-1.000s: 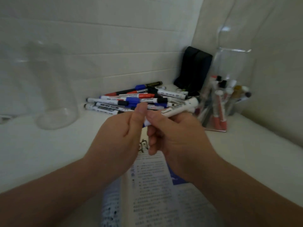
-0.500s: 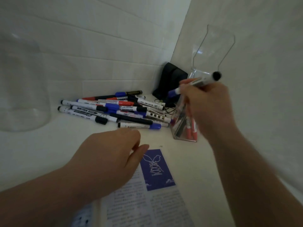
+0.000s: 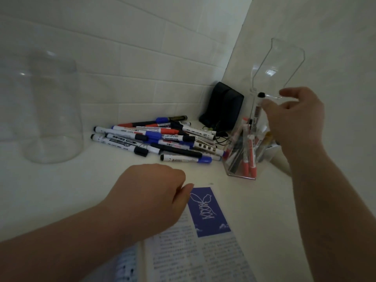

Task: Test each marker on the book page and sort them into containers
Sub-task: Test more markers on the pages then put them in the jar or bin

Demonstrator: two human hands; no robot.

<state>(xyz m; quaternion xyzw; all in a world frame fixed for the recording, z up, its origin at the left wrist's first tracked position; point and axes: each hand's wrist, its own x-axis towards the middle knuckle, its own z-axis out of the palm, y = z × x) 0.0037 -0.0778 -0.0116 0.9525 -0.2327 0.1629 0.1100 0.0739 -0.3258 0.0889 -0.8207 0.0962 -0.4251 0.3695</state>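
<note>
The right hand (image 3: 295,123), at 3 o'clock, has its fingers (image 3: 285,91) spread, gripping nothing, its thumb just beside a black-capped marker (image 3: 258,104) standing in the clear container (image 3: 240,174). The left hand (image 3: 146,192), at 6 o'clock, rests loosely curled and empty on the book (image 3: 203,259).

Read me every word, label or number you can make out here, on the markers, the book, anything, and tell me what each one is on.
Nothing here reads clearly.
Loose markers: printed barrel labels, too blurred to read.
Book page: columns of print, too small to read.
Blue panel on that page: a white scribble, no words.
Sorted markers in the clear holder: no label legible.
</note>
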